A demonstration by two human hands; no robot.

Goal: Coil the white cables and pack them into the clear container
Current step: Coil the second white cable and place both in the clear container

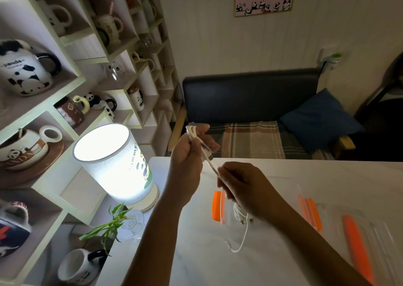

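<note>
Near edge: white table (218, 264) carries a loose white cable (242, 237) trailing out of the clear container (224, 209) with orange trim. Above it, right hand (244, 187) pinches a second white cable's (210, 166) lower end; left hand (192, 146) grips its looped upper part, raised. More clear orange-edged containers (357, 237) right. Lit lamp (117, 166) left; sofa (250, 102) behind.
</note>
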